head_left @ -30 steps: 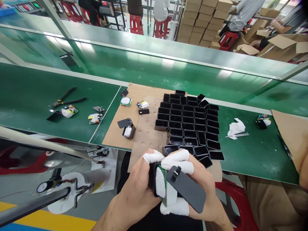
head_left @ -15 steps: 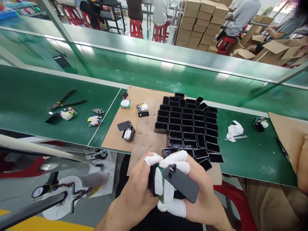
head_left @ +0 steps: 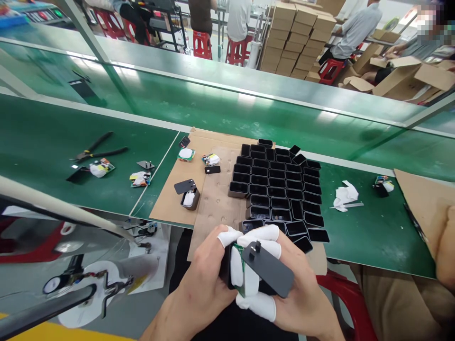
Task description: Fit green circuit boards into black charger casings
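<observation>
Low in the head view, my left hand (head_left: 208,270) is closed around a black plastic case (head_left: 225,263), mostly hidden by the fingers. At its opening is a green circuit board (head_left: 241,290) with white padding (head_left: 236,267). My right hand (head_left: 284,279), in white finger cots, grips the board from the right. A black cover plate with plug pins (head_left: 272,272) lies tilted across the right fingers. How deep the board sits inside the case is hidden. Just beyond the hands stand several rows of open black cases (head_left: 277,180) on cardboard (head_left: 213,208).
On the left of the green bench (head_left: 117,199) lie pliers (head_left: 95,149) and loose board assemblies (head_left: 140,178). A filled case with its cover (head_left: 190,196) stands on the cardboard. White scraps (head_left: 345,195) lie at right, beside a co-worker's arm (head_left: 446,251). A metal tank with gauge (head_left: 92,293) is below left.
The board and white padding have shifted slightly toward the case in my left hand. Both hands keep their grip in nearly the same place. The camera view has moved a little.
</observation>
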